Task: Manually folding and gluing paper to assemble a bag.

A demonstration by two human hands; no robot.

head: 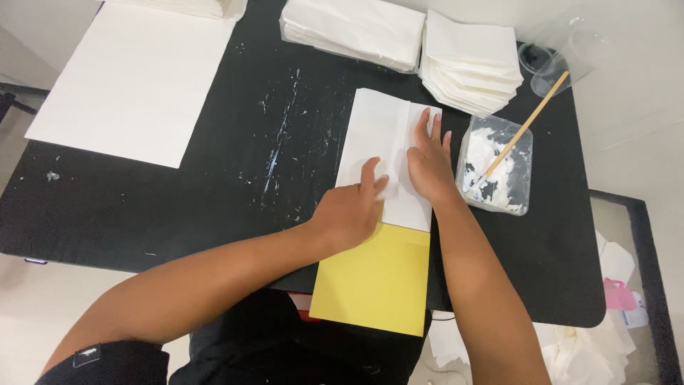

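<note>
While both hands press flat and open, the right hand [427,164] and left hand [353,210] straddle the white paper [381,142]—its long axis running toward the frame's top.

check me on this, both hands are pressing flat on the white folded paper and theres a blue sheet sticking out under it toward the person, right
Not quite. In the head view the sheet sticking out under the white folded paper is yellow, not blue. The rest holds: the left hand and right hand both press flat on the white paper.
</note>
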